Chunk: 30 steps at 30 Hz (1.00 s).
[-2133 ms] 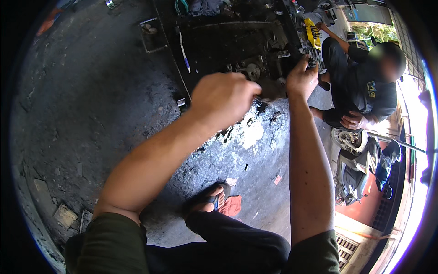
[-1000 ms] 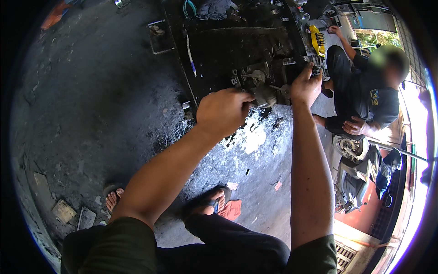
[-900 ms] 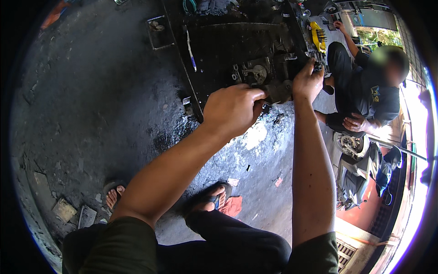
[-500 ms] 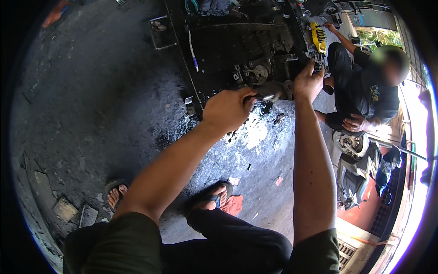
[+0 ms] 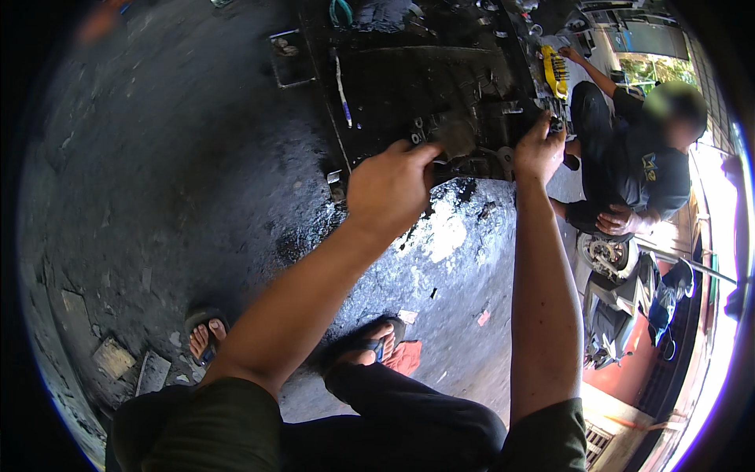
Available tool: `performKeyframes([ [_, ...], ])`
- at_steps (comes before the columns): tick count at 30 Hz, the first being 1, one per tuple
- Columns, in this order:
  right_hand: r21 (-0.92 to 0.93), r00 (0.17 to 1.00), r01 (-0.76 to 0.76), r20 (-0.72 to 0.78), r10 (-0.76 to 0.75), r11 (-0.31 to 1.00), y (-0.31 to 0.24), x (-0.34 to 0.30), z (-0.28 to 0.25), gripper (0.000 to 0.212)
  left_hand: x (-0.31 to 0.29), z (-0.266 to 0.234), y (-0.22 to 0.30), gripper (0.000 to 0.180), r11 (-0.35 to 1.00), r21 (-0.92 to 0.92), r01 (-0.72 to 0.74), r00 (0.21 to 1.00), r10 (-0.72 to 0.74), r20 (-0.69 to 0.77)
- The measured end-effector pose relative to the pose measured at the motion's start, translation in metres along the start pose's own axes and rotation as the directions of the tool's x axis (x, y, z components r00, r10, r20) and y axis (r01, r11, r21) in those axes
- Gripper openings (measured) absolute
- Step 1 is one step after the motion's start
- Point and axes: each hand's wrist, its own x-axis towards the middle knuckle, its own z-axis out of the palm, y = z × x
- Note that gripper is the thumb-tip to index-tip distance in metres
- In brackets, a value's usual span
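Note:
My left hand (image 5: 393, 185) is closed around the handle of a brush (image 5: 456, 138), whose wide dark head is smeared by motion. The brush is over metal parts (image 5: 418, 127) at the near side of a black, oily tray (image 5: 377, 75). At the tray's right edge, my right hand (image 5: 539, 153) is closed with its fingers pointing away from me. A small metal piece shows by its fingertips, but I cannot make out what the hand grips. A white and purple toothbrush (image 5: 342, 90) lies in the left part of the tray.
A co-worker (image 5: 653, 157) squats at the right, one hand by a yellow holder (image 5: 554, 72) with dark bits. A motorcycle (image 5: 613, 315) stands behind. Wet, oily floor (image 5: 448, 236) shines before the tray. A red cloth (image 5: 405, 358) lies by my foot.
The brush in my left hand has swung up and away from me, its head now over the metal parts. The whole view has shifted slightly; my right hand stays at the tray's right edge.

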Motion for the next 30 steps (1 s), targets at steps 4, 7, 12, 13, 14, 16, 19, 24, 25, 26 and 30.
performKeyframes([
  [4, 0.002, 0.999, -0.033, 0.043, 0.033, 0.999, 0.0, 0.001, -0.001, 0.069, 0.002, -0.007, 0.017, 0.034, 0.99, -0.14, 0.005, 0.998, 0.004, 0.062],
  [7, -0.049, 1.0, 0.0, 0.0, 0.0, 0.999, -0.001, -0.001, 0.0, 0.068, 0.0, -0.005, 0.012, 0.033, 0.994, -0.071, 0.084, 0.996, -0.082, 0.023],
  [12, -0.017, 0.999, -0.01, 0.036, 0.01, 1.0, -0.002, 0.0, 0.0, 0.067, 0.0, 0.005, 0.011, 0.031, 0.978, -0.205, -0.04, 0.994, 0.059, 0.087],
  [13, -0.015, 0.999, -0.032, 0.031, 0.032, 0.999, -0.002, 0.0, 0.0, 0.067, 0.002, 0.006, 0.013, 0.03, 0.971, -0.237, 0.001, 0.996, 0.021, 0.09],
  [14, -0.02, 1.0, -0.025, 0.016, 0.025, 0.999, -0.002, 0.0, 0.0, 0.067, 0.003, 0.006, 0.016, 0.029, 0.973, -0.23, -0.019, 1.0, 0.021, 0.006],
  [16, -0.034, 1.0, -0.006, -0.011, 0.005, 0.999, -0.002, 0.0, 0.001, 0.066, 0.007, 0.003, 0.021, 0.028, 0.976, -0.219, 0.008, 0.997, -0.025, -0.073],
  [19, -0.032, 1.0, -0.007, 0.015, 0.008, 0.999, -0.002, -0.001, 0.002, 0.066, 0.007, -0.003, 0.027, 0.024, 0.975, -0.222, 0.0, 0.999, -0.009, -0.041],
  [24, -0.031, 0.996, 0.048, -0.068, -0.05, 0.998, -0.003, -0.001, 0.002, 0.06, 0.005, -0.012, -0.01, 0.027, 0.978, 0.014, 0.209, 0.949, -0.206, 0.24],
  [25, 0.003, 0.999, 0.031, -0.036, -0.031, 1.0, -0.004, -0.001, 0.001, 0.058, 0.006, -0.011, -0.023, 0.029, 0.973, 0.115, 0.201, 0.952, -0.221, 0.214],
  [26, 0.038, 0.999, 0.034, -0.024, -0.033, 0.999, -0.004, -0.002, 0.0, 0.056, 0.008, -0.01, -0.037, 0.031, 0.951, 0.232, 0.203, 0.952, -0.248, 0.182],
  [30, -0.051, 0.999, 0.017, -0.032, -0.018, 0.999, -0.005, -0.001, 0.0, 0.053, 0.014, 0.003, -0.061, 0.038, 0.901, 0.431, 0.044, 0.931, -0.194, 0.31],
])
